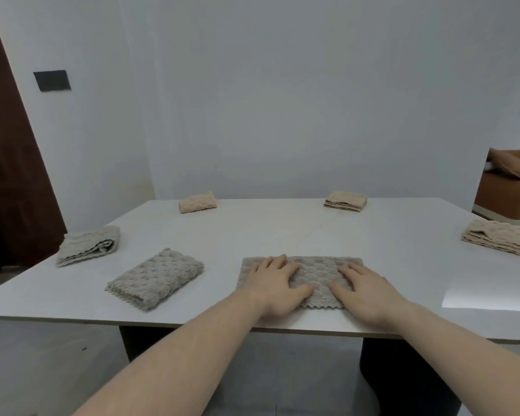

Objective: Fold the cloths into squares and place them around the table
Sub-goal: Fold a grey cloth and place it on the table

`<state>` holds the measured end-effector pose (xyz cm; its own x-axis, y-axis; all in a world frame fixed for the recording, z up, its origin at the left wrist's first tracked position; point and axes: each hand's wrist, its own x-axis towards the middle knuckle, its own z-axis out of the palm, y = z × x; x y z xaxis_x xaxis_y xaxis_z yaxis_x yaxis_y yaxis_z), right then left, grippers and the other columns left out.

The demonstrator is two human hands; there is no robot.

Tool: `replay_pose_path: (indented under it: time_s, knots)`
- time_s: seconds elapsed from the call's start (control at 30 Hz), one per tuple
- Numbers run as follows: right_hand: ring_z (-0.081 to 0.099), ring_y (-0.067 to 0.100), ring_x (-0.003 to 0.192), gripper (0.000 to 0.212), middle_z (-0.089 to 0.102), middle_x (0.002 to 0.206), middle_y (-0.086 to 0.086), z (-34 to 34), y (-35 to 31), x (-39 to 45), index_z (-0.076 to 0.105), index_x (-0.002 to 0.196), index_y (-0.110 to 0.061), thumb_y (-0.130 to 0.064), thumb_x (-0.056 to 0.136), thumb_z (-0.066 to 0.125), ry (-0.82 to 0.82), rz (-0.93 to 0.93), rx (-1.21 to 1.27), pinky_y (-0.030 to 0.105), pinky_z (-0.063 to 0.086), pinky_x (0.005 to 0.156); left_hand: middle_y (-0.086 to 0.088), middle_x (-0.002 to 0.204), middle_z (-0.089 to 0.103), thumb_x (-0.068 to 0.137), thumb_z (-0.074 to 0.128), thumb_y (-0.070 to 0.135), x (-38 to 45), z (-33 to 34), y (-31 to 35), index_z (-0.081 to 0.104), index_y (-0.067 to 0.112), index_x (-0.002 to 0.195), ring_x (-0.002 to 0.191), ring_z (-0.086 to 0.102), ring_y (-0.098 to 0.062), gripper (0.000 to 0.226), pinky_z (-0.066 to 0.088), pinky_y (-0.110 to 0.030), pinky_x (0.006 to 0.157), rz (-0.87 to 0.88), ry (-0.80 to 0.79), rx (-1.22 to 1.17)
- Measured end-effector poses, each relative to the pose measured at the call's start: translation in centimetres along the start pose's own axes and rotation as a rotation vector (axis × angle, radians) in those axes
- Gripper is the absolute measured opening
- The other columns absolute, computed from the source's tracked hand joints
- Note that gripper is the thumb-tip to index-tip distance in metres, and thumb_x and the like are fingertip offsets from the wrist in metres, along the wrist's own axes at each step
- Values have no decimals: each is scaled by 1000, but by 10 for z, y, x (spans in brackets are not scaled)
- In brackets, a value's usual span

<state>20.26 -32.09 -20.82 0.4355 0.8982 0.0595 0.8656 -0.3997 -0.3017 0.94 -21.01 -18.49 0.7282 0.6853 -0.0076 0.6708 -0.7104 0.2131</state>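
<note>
At the far left stands a dark brown door [9, 163], and beside it a black plate [52, 81] is fixed to the pale wall. On the white table [282, 232], near its left edge, lies a grey folded cloth [88, 245] with its layered edges facing the viewer. Just right of it and nearer, a second grey folded cloth [155, 278] sits at an angle. Far back on the left rests a beige folded cloth [197, 202].

At the near middle edge a grey cloth [315, 273] lies flat as a wide rectangle. The left hand [275, 283] presses on its left part with fingers spread and straight, and the right hand [365, 291] rests flat on its right part, fingers extended toward the centre. Neither hand grips anything.

Far back on the right is another beige folded stack [345, 201]. At the right edge of the table lies a larger beige folded cloth [502, 240]. Beyond the table at the far right, a brown piece of furniture [508, 196] shows with tan fabric on it.
</note>
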Motion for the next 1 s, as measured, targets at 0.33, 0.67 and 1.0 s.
replay_pose_path:
  time_s: [0.33,0.67,1.0]
  knots:
    - [45,20,136,68,50,148,-12,-13,12,48,53,133,-45,-76,73,49,-25,222,268,48,26,117,8,172,4,89,21,83,38,21,-12,9,38,163,158,0,-19,88,-2,-48,127,-60,38,8]
    - [36,30,141,81,42,153,9,15,4,67,36,152,-18,-67,89,37,276,373,25,45,27,115,7,172,6,89,22,82,40,25,-12,11,37,163,158,1,-21,88,-1,-48,128,-57,71,-7]
    - [43,29,135,73,52,144,7,8,6,60,48,141,-15,-67,90,43,276,344,104,41,31,112,9,172,7,93,25,80,26,11,-49,14,36,163,158,6,-15,84,2,-45,128,-93,46,-35]
